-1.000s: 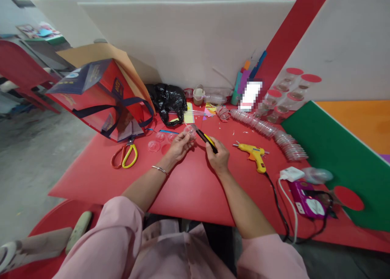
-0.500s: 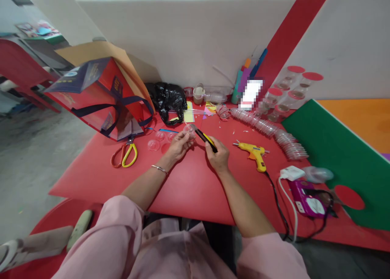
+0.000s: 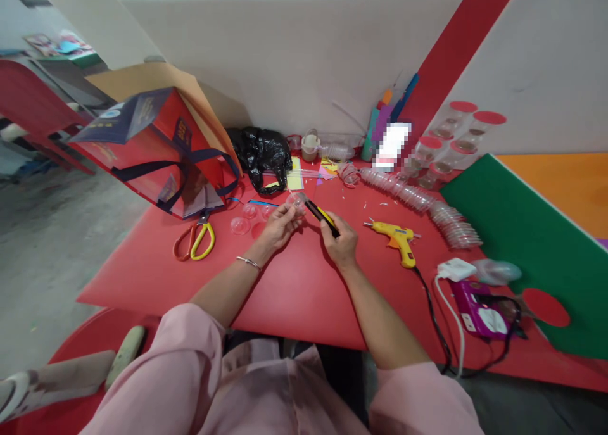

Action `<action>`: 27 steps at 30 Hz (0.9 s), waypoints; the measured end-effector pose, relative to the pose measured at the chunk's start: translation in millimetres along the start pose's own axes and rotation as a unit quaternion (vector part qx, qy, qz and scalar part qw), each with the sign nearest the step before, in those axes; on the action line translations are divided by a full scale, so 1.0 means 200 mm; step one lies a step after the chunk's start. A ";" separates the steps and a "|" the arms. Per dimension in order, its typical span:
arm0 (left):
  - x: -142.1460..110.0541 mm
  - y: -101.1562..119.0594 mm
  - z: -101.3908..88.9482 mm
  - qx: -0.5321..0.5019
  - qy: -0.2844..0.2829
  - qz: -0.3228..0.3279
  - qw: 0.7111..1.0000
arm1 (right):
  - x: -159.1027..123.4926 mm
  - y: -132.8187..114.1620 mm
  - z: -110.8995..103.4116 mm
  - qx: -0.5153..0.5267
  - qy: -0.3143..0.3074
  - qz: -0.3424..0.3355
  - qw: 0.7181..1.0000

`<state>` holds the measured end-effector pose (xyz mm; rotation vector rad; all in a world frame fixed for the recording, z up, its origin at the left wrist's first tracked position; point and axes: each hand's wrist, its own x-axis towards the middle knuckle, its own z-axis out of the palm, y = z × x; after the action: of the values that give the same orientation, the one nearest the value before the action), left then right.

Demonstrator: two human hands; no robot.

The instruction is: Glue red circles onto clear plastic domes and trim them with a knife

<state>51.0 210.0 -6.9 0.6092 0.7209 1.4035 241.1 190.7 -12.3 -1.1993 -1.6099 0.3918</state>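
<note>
My left hand (image 3: 281, 228) pinches a small clear plastic lid (image 3: 296, 202) above the red table. Gripped in my right hand (image 3: 341, 242) is a black and yellow utility knife (image 3: 323, 218), its front end pointing up and left at the lid. Whether the blade touches the plastic I cannot tell. Several similar clear plastic lids (image 3: 240, 225) lie on the table just left of my left hand. Further left rest scissors (image 3: 194, 240) with one red and one yellow handle.
Right of my hands lies a yellow glue gun (image 3: 395, 237), its black cord running to a purple power strip (image 3: 482, 311). Behind it stretches a row of nested clear plastic cups (image 3: 413, 197). A red gift bag (image 3: 161, 156) and a black plastic bag (image 3: 263, 156) stand back left.
The knife's front end has shifted very slightly back from the lid, and less of its blade shows. Both hands stay in almost the same place.
</note>
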 end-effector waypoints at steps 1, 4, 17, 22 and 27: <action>0.00 0.00 0.00 -0.001 0.002 0.000 1.000 | 0.00 0.00 0.00 -0.002 0.000 -0.001 1.000; 0.01 0.00 0.00 -0.002 -0.001 0.001 1.000 | 0.00 0.00 0.00 -0.007 0.003 -0.001 1.000; 0.00 0.00 0.00 -0.002 0.005 -0.007 1.000 | 0.00 -0.02 0.01 0.012 0.011 0.010 1.000; 0.00 0.01 0.00 -0.011 0.003 -0.005 1.000 | 0.00 0.00 0.01 0.006 0.004 0.002 1.000; 0.00 0.01 0.01 -0.010 0.013 -0.009 1.000 | 0.00 -0.01 0.00 0.018 0.004 0.006 1.000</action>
<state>51.0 209.7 -5.3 0.5678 0.7308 1.4033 239.5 189.3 -11.5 -1.1836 -1.5836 0.4217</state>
